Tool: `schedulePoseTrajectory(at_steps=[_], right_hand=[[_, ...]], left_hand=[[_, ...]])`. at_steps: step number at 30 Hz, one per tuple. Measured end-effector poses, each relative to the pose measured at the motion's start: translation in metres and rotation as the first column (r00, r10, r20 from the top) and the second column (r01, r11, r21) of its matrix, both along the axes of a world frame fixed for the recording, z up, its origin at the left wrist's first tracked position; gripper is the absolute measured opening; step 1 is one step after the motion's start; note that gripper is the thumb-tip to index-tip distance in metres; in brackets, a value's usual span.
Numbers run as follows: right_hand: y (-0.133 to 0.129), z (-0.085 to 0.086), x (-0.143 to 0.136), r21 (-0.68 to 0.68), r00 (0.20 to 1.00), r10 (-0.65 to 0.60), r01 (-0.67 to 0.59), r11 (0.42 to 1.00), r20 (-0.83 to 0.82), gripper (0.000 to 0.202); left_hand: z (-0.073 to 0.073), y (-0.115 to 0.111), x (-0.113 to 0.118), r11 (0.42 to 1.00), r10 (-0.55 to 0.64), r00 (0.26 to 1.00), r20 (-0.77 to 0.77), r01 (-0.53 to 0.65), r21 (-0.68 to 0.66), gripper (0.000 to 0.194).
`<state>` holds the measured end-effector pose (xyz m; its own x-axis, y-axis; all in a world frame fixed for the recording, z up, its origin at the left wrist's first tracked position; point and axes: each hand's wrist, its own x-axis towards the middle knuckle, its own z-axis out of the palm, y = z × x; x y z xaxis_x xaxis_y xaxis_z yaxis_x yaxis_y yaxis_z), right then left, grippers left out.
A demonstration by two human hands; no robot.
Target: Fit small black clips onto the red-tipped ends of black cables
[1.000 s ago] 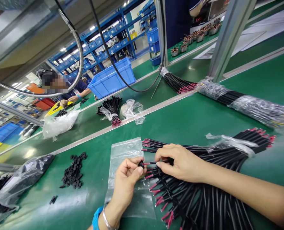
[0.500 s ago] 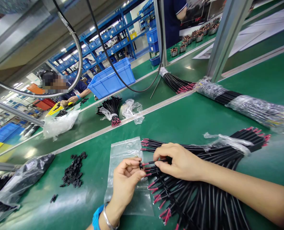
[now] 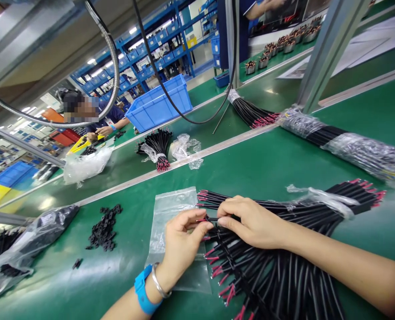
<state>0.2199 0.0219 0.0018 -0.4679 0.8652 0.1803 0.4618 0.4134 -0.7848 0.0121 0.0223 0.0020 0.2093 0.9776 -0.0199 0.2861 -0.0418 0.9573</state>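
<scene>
My right hand (image 3: 251,222) is closed round a black cable (image 3: 213,219) with red wire ends, just behind its tip. My left hand (image 3: 184,233) pinches a small black plastic part at that cable's end, its fingertips close to my right fingers; the part is mostly hidden. Beneath and beside my right hand fans out a bundle of black cables (image 3: 294,275) with red tips, bound by a plastic tie (image 3: 331,200) on the right. Under my left hand lies a clear zip bag (image 3: 162,218). A pile of small black plastic parts (image 3: 103,229) lies to the left.
A single black part (image 3: 77,263) sits near the pile. A plastic bag with dark contents (image 3: 40,249) lies at far left. Wrapped cables (image 3: 357,144), another cable bundle (image 3: 157,149) and a blue bin (image 3: 159,104) stand beyond. A co-worker (image 3: 107,118) sits across; a black cord (image 3: 184,121) hangs overhead.
My left hand has moved right and up, closer to my right hand, bringing the small black part onto the cable's end. My right hand still grips the cable. The view has shifted slightly.
</scene>
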Motion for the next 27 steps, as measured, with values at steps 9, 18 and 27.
schedulePoseTrajectory(at_steps=[9, 18, 27], right_hand=[[0.004, -0.006, -0.001, 0.006, 0.999, 0.043, -0.043, 0.999, 0.009, 0.03], [0.004, -0.001, 0.0, -0.056, 0.997, 0.046, -0.043, 0.998, 0.055, 0.03], [0.002, -0.003, 0.0, 0.02, 0.997, 0.065, -0.065, 0.998, 0.031, 0.024]], left_hand=[[-0.003, 0.0, 0.015, 0.984, -0.117, 0.99, -0.076, 0.126, 0.129, 0.056], [0.001, -0.001, -0.004, 0.979, -0.205, 0.978, 0.037, 0.204, 0.024, 0.056], [-0.002, -0.005, 0.006, 0.979, -0.153, 0.984, -0.086, 0.163, 0.123, 0.032]])
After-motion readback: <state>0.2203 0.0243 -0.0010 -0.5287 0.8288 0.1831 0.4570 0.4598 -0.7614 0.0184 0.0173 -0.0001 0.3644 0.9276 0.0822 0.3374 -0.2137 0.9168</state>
